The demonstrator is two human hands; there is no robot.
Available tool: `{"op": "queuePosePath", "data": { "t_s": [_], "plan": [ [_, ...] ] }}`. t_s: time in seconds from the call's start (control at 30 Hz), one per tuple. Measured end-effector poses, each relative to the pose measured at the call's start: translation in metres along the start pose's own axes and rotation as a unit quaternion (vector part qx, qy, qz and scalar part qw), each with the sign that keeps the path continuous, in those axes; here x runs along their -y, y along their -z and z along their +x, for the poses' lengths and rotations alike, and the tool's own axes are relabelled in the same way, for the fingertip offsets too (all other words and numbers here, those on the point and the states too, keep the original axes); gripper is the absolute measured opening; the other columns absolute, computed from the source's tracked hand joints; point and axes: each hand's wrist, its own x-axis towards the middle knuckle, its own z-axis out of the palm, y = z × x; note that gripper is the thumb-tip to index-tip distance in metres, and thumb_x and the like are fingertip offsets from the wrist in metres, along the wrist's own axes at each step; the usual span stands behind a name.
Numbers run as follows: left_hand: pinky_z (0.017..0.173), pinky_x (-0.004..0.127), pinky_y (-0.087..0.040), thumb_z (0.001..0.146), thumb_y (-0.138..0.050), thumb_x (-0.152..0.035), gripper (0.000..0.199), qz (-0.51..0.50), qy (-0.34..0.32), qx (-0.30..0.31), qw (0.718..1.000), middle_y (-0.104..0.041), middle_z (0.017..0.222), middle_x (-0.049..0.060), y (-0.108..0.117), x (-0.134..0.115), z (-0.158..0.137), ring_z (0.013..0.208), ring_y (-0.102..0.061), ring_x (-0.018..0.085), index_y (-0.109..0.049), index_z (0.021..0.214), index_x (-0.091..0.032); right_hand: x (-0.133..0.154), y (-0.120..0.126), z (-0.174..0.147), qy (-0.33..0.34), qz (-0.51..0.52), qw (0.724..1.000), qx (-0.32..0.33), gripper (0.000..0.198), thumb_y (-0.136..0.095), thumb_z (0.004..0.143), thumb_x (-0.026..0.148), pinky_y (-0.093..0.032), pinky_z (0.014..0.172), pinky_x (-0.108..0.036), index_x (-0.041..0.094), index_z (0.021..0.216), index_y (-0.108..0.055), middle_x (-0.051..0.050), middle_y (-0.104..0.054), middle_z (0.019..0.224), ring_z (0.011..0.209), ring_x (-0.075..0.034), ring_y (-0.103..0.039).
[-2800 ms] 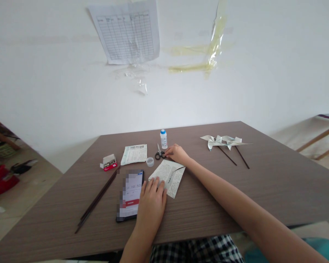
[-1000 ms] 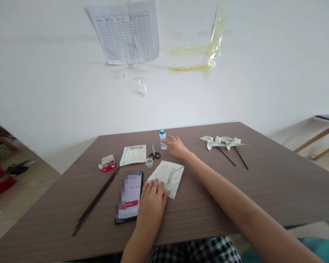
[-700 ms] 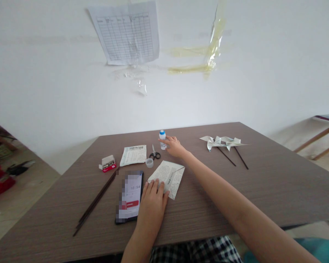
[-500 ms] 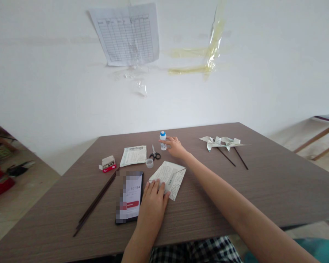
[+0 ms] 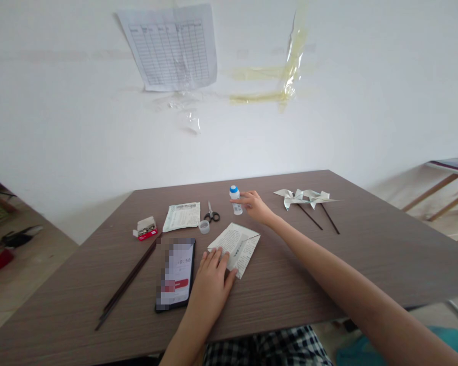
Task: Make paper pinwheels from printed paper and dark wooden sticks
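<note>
Head view: the right hand (image 5: pixel 253 205) is stretched out across the bench (image 5: pixel 366 254), its grip closed around a small white bottle (image 5: pixel 236 201) with a blue cap, thumb and fingers pinching the bottle's body. The bottle is upright; whether its base is on the bench or just above it cannot be told. It sits just behind the folded printed paper (image 5: pixel 237 246), which serves as the landmark here.

The left hand (image 5: pixel 212 282) lies flat with fingers spread, its fingertips pressing on the near left corner of the folded paper; its grip is open and holds nothing.

Just left of the paper lies a phone (image 5: pixel 176 273), screen up, touching the side of the left hand. Behind the paper and to its left are a small clear cap (image 5: pixel 204 226), a pair of scissors (image 5: pixel 211 213), and a flat printed sheet (image 5: pixel 182 216). Farther left of the paper is a small red and white box (image 5: pixel 145 228), and dark thin sticks (image 5: pixel 125 282) lie slanted beyond the phone. Well to the right of the paper, behind it, two paper pinwheels (image 5: pixel 302 197) on dark sticks lie on the bench. On the wall behind the paper hangs a printed chart (image 5: pixel 170 48).
</note>
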Motion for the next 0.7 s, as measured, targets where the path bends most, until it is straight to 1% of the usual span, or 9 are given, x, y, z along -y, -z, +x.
{"op": "queuePosePath", "data": {
  "t_s": [0.13,0.23,0.33,0.43,0.57,0.63,0.7],
  "plan": [
    [0.133,0.061,-0.058,0.114,-0.061,-0.029,0.042,-0.02,0.003,0.05,0.999,-0.076,0.166,0.017,0.006,-0.004,0.006,0.157,-0.072,0.036,-0.08,0.151,-0.019,-0.013,0.012,-0.02,0.015,0.01,0.999,-0.041,0.071,-0.063,0.093,0.003,-0.047,0.133,-0.065,0.04,0.148,-0.089,-0.007,-0.083,0.151,0.145,-0.039,-0.061],
    [0.134,0.062,-0.057,0.113,-0.063,-0.025,0.042,-0.03,0.01,0.066,0.997,-0.075,0.167,0.019,0.009,-0.01,0.012,0.158,-0.071,0.036,-0.08,0.151,-0.019,-0.022,0.018,-0.035,0.014,0.04,0.996,-0.072,0.068,-0.062,0.092,0.003,-0.05,0.133,-0.065,0.04,0.14,-0.092,-0.008,-0.086,0.137,0.145,-0.039,-0.062],
    [0.134,0.063,-0.057,0.112,-0.065,-0.023,0.041,-0.036,0.004,0.072,0.997,-0.076,0.166,0.019,0.009,-0.016,0.018,0.156,-0.073,0.036,-0.08,0.151,-0.02,-0.025,0.02,-0.046,0.009,0.066,0.994,-0.087,0.065,-0.062,0.091,0.002,-0.052,0.132,-0.063,0.04,0.132,-0.096,-0.008,-0.086,0.133,0.145,-0.037,-0.064],
    [0.133,0.063,-0.058,0.111,-0.069,-0.022,0.04,-0.036,0.0,0.071,0.997,-0.076,0.165,0.02,0.006,-0.021,0.023,0.154,-0.074,0.038,-0.082,0.148,-0.019,-0.023,0.02,-0.053,0.002,0.075,0.993,-0.089,0.065,-0.065,0.09,0.002,-0.054,0.13,-0.059,0.041,0.133,-0.095,-0.008,-0.086,0.133,0.143,-0.036,-0.065],
    [0.133,0.066,-0.058,0.111,-0.071,-0.026,0.041,-0.033,0.003,0.045,0.998,-0.074,0.168,0.021,-0.002,-0.029,0.029,0.158,-0.07,0.041,-0.081,0.15,-0.02,-0.014,0.02,-0.059,-0.009,0.099,0.99,-0.099,0.067,-0.069,0.085,0.002,-0.054,0.13,-0.054,0.038,0.137,-0.092,-0.007,-0.083,0.137,0.142,-0.034,-0.067],
    [0.133,0.069,-0.056,0.114,-0.068,-0.027,0.042,-0.032,0.008,0.04,0.999,-0.073,0.169,0.021,-0.005,-0.032,0.03,0.16,-0.068,0.042,-0.079,0.154,-0.02,-0.009,0.019,-0.062,-0.02,0.123,0.986,-0.111,0.062,-0.072,0.083,0.005,-0.056,0.127,-0.051,0.035,0.134,-0.092,-0.008,-0.081,0.135,0.133,-0.032,-0.071],
    [0.134,0.072,-0.054,0.115,-0.067,-0.027,0.045,-0.029,0.012,0.042,0.999,-0.073,0.169,0.021,-0.007,-0.035,0.028,0.161,-0.067,0.043,-0.077,0.158,-0.022,-0.005,0.018,-0.064,-0.028,0.152,0.981,-0.117,0.056,-0.074,0.083,0.01,-0.059,0.12,-0.049,0.031,0.133,-0.089,-0.007,-0.081,0.126,0.121,-0.03,-0.075]
  ]
}}
